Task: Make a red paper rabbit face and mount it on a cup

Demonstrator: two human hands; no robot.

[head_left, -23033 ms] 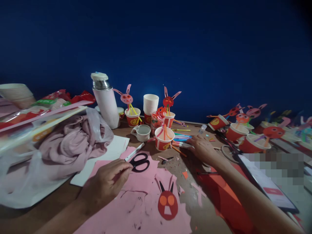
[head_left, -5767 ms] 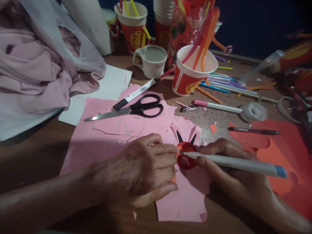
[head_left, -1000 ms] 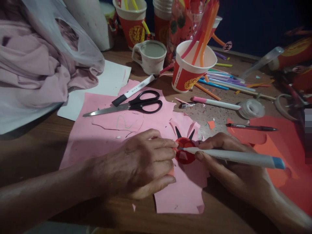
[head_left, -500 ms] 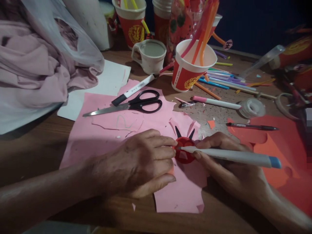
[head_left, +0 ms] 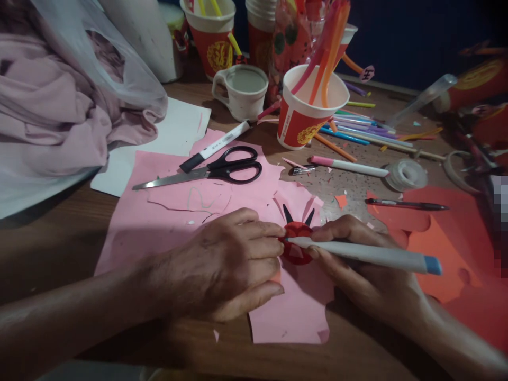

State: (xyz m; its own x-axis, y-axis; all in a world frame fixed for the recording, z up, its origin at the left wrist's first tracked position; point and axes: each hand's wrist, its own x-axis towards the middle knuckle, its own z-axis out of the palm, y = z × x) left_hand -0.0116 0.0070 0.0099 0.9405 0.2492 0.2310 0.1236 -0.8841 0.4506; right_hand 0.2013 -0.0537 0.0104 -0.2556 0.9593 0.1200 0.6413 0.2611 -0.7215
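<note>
My right hand (head_left: 369, 259) pinches a white felt-tip pen (head_left: 381, 255) with a blue end cap. Its tip touches a small round red paper cutout (head_left: 298, 257) with two black horn shapes at its top and a pale patch in its middle. My left hand (head_left: 238, 264) lies flat, palm down, with the fingers stretched out and the fingertips against the cutout's left edge. A bit of orange paper shows beneath those fingers. Under both lies a pink paper sheet (head_left: 127, 222). Black-handled scissors (head_left: 234, 165) and a black-capped marker (head_left: 216, 146) rest on the sheet.
A red paper cup (head_left: 301, 124) holding balloons stands behind, beside a white mug (head_left: 242, 95). A pink-capped pen (head_left: 349, 166), a tape roll (head_left: 407, 174) and a black pen (head_left: 407, 205) on red paper (head_left: 468, 227) lie to the right. A plastic bag (head_left: 138, 90) with cloth lies left.
The pen's back end has swung slightly left and its tip has shifted a little on the cutout. The whole view has drifted slightly; my left hand stays in place.
</note>
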